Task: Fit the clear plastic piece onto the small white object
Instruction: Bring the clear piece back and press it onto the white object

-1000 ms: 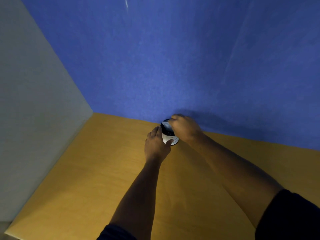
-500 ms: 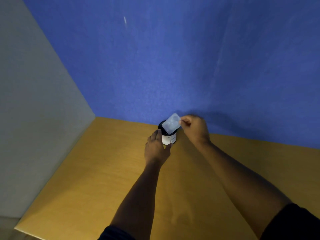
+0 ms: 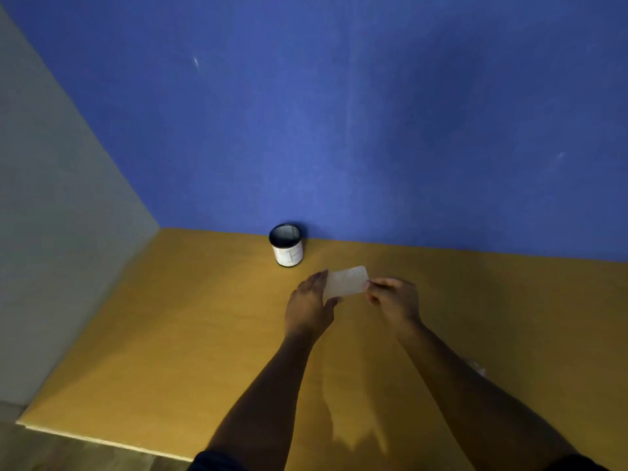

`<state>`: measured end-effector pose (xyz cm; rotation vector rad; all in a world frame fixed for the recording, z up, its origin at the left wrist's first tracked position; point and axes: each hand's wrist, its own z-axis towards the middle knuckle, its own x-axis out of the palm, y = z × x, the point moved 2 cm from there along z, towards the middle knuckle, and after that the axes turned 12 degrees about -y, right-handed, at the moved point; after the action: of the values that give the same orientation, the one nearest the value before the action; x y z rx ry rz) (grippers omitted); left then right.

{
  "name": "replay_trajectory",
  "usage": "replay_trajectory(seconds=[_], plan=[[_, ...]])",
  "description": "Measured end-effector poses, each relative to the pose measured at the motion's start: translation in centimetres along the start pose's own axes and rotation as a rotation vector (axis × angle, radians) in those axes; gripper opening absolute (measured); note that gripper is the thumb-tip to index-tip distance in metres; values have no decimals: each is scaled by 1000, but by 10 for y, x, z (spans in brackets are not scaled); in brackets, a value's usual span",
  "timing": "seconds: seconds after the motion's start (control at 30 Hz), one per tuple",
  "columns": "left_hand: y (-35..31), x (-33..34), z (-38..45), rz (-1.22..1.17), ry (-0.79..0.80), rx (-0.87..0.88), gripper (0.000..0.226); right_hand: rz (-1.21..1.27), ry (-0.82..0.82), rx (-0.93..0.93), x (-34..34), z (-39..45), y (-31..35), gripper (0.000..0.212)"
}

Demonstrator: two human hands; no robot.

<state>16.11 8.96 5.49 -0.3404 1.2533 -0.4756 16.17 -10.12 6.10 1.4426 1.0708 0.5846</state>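
cup (image 3: pixel 287 245) sits upper middle of frame, on the desk (image 3: pixel 136 351) right up against the back wall (image 3: pixel 339 113) | plastic piece (image 3: pixel 347 281) just below-right of it, between left hand (image 3: pixel 310 305) and right hand (image 3: pixel 394 297) | side wall (image 3: pixel 51 215) far left

The left hand (image 3: pixel 311 309) is covering the near left corner of the clear plastic piece (image 3: pixel 347 281), both upper arms are running off the bottom edge, and the marking on the small white object (image 3: pixel 288 250) is staying too small to read.
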Motion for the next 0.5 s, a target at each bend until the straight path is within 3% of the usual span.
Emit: replay_trajectory(seconds=[0.3,0.5], plan=[[-38,51,-98,184,351,233,63,-355,140,104,-100,-53,-81,21],[-51,64,-132,175,447,250,56,-665,206,-99,-132,-72,-93,15]])
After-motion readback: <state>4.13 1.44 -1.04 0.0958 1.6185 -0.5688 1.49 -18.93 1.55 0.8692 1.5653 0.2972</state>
